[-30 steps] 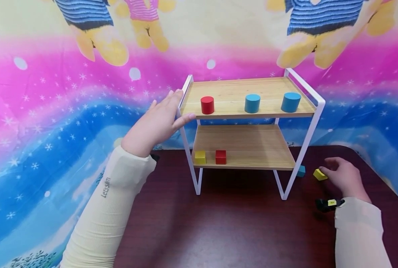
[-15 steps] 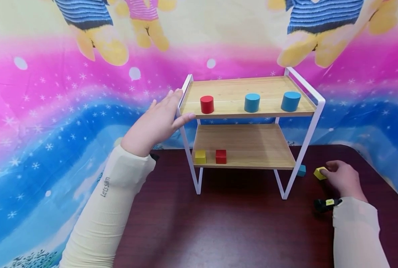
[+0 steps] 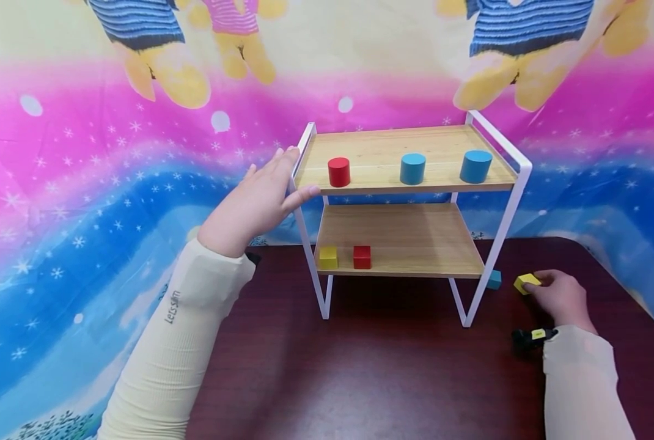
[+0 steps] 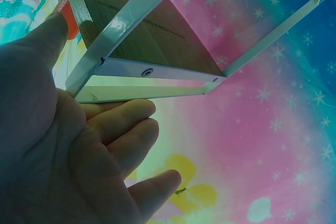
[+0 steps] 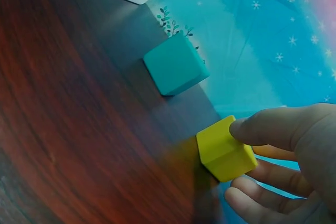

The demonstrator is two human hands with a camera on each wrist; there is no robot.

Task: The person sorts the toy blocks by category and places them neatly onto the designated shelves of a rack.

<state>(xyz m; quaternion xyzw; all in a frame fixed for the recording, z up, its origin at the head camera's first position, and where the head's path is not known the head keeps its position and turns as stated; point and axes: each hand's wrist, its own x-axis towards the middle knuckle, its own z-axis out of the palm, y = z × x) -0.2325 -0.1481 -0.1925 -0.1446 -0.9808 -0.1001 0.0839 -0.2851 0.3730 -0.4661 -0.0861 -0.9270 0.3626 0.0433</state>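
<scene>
My left hand (image 3: pixel 255 201), fingers straight and thumb spread, rests against the left side rail (image 4: pixel 118 30) of a two-tier shelf. On the right, my right hand (image 3: pixel 563 296) pinches a yellow cube (image 3: pixel 525 282) between thumb and fingers. The right wrist view shows the thumb on one side of that yellow cube (image 5: pixel 223 148), fingers on the other, and the cube at the table surface. A blue-green cube (image 5: pixel 176 65) lies a short way off, beside the shelf's right leg. In the head view, the leg partly hides this cube (image 3: pixel 494 280).
The upper board (image 3: pixel 376 150) carries a red cylinder (image 3: pixel 339 172) and two blue cylinders, one in the middle (image 3: pixel 412 169) and one at right (image 3: pixel 475 167). On the lower board (image 3: pixel 409 235) sit a yellow cube (image 3: pixel 329 258) and a red cube (image 3: pixel 362 257). A printed cloth (image 3: pixel 112 153) hangs behind.
My right hand has shifted slightly left, and its thumb has come onto the near side of the yellow cube, which looks slightly turned. The left hand stays against the shelf.
</scene>
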